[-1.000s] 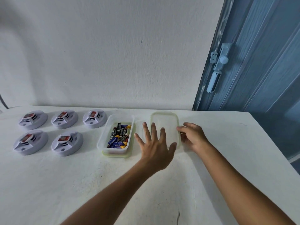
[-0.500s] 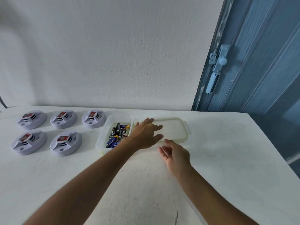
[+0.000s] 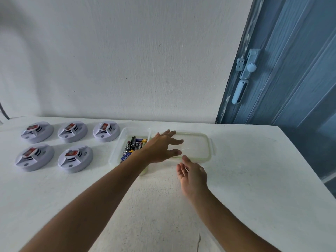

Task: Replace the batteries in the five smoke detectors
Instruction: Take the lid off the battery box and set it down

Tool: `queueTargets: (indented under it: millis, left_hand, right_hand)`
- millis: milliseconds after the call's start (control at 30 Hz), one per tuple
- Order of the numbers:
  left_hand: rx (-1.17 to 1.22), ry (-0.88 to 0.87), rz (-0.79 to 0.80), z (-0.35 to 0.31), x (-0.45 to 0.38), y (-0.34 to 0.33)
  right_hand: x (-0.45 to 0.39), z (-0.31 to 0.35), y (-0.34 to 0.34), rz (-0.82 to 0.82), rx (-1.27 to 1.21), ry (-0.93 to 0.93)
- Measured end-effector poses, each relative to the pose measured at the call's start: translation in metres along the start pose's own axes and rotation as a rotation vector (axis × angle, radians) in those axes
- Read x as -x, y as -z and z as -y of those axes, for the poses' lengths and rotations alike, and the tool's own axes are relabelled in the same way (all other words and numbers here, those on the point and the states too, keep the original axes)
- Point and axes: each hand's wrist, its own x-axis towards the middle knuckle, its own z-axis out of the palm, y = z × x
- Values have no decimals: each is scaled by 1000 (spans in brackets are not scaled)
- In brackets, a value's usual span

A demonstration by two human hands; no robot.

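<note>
Leftmost, five round white plastic smoke detectors (image 3: 54,145) with red-labelled tops are seen on the white table (image 3: 254,179), set in a back row of three and a front row of two, well apart from both hands. Just beside them to the right, a clear rectangular plastic container (image 3: 116,151) is found, in which assorted cylindrical batteries (image 3: 133,145) in black, blue and yellow are heaped. The left hand (image 3: 161,146) is stretched across this container, its fingers spread and straight, laid on the clear rectangular lid with a greenish rim (image 3: 198,146) that lies flat just right of the container. Nothing is grasped by it. Nearer the viewer, the right hand (image 3: 192,174) is held relaxed and released, its fingertips close to the lid's front edge. At the far right, a blue panelled door (image 3: 291,70) with a pale latch is seen.
</note>
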Motion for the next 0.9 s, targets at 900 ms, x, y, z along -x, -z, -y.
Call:
queueTargets:
  millis: [900]
  left_hand:
    - [-305,136,-225,-66,39,-40]
  right_hand:
    - [-54,102,18,-111,706,414]
